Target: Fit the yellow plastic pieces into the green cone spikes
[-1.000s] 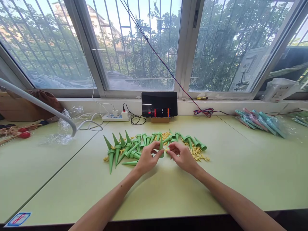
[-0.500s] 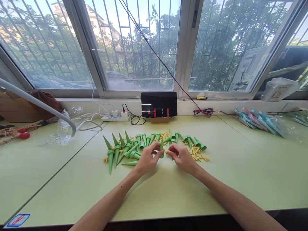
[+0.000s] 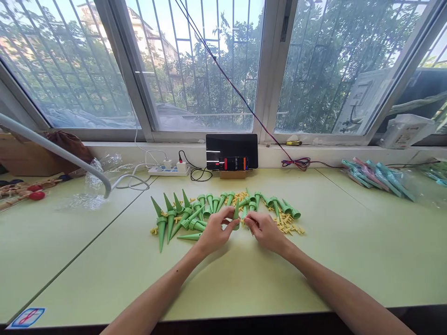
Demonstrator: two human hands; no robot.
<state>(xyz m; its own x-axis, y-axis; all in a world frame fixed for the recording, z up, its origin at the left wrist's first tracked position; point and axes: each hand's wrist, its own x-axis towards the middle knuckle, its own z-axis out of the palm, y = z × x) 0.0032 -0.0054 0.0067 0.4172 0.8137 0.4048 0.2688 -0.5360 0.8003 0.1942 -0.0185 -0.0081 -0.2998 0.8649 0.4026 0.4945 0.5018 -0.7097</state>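
My left hand (image 3: 216,230) pinches a green cone-shaped spike (image 3: 236,215), holding it upright with the tip up. My right hand (image 3: 265,230) is closed in a pinch right beside the base of that spike; whatever small piece it holds is hidden by the fingers. Behind both hands lies a row of several green spikes (image 3: 181,215) on the pale green table (image 3: 244,274), mixed with several small yellow plastic pieces (image 3: 288,225). Most loose spikes lie to the left, tips pointing towards me or away.
A phone (image 3: 233,163) on a stand leans against a black tablet (image 3: 231,150) at the windowsill. A power strip (image 3: 168,170) with cables sits left of it. Bagged coloured items (image 3: 377,178) lie far right. A white lamp arm (image 3: 52,150) and crumpled plastic (image 3: 89,188) are at left.
My right hand has closed in towards the left hand and the spike; the fingertips are now nearly touching. The spike has stayed upright in my left hand.
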